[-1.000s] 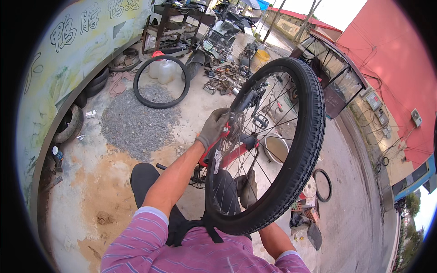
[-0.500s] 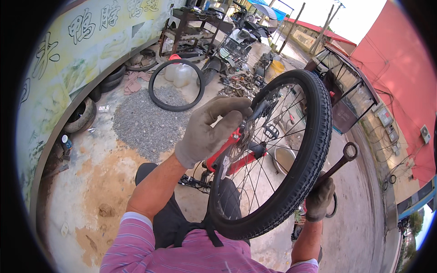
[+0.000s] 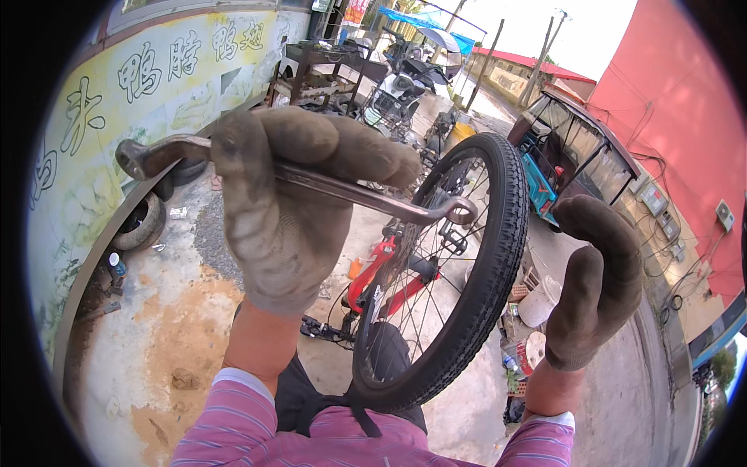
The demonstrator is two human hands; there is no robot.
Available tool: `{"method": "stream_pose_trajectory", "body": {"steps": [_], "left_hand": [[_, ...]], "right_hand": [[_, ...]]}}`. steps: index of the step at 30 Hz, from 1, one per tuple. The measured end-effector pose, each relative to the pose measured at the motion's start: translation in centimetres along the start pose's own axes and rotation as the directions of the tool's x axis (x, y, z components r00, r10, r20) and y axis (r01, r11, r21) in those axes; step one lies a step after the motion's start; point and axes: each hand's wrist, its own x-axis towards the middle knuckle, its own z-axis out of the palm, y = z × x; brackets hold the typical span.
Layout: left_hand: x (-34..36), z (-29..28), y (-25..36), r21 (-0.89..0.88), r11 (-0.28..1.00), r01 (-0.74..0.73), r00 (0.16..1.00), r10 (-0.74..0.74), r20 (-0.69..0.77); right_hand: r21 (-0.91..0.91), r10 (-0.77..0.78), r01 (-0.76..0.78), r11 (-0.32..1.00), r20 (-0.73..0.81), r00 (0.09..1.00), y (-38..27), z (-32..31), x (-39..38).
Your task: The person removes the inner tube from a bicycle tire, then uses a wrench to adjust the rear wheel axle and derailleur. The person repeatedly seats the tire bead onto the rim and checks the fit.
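Observation:
A gloved hand, my left hand (image 3: 272, 233), is raised to the left of the wheel and closed on a long steel ring spanner (image 3: 342, 187). The spanner lies across the palm, one ring end out past each side of the hand. Its right ring end overlaps the wheel's spokes in view; I cannot tell whether they touch. The bicycle wheel with its black knobbly tyre (image 3: 506, 241) stands upright before me, beside the bike's red frame (image 3: 412, 288). To the right of the tyre my gloved right hand (image 3: 595, 288) holds nothing, its fingers bent and apart from the thumb.
A dark metal workbench (image 3: 327, 58) and a parked scooter (image 3: 405, 86) stand at the far side. Old tyres (image 3: 140, 222) lean along the painted wall at left. White buckets (image 3: 539, 302) sit on the right, below a roofed three-wheeler (image 3: 576, 148).
The spanner has passed from my right hand to my left. My left hand has left the wheel's hub and risen leftward; my right hand has moved up and opened.

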Motion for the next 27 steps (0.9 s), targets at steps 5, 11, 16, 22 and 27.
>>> {"method": "stream_pose_trajectory", "body": {"steps": [5, 11, 16, 22, 27], "left_hand": [[-7.7, -7.5, -0.4, 0.261, 0.800, 0.540, 0.800, -0.391, -0.456], [-19.8, -11.5, -6.0, 0.405, 0.013, 0.914, 0.266, -0.773, -0.576], [-18.3, -12.4, -7.6, 0.665, -0.152, 0.731, 0.385, -0.714, -0.585], [-17.1, -11.7, -8.4, 0.740, -0.242, 0.627, 0.325, -0.783, -0.531], [-15.5, -11.0, -8.1, 0.819, -0.363, 0.444, 0.262, -0.822, -0.506]], "right_hand": [[0.462, 0.646, -0.559, 0.688, -0.039, 0.763, 12.2, 2.6, -8.1], [0.407, 0.911, -0.895, 0.184, 0.272, 0.311, 22.3, 12.7, -21.2], [0.423, 0.850, -0.895, 0.143, 0.411, 0.330, 25.7, 16.4, -22.4], [0.399, 0.859, -0.896, 0.194, 0.371, 0.352, 25.0, 16.5, -22.4], [0.353, 0.831, -0.907, 0.231, 0.413, 0.372, 24.1, 16.0, -21.9]]}}
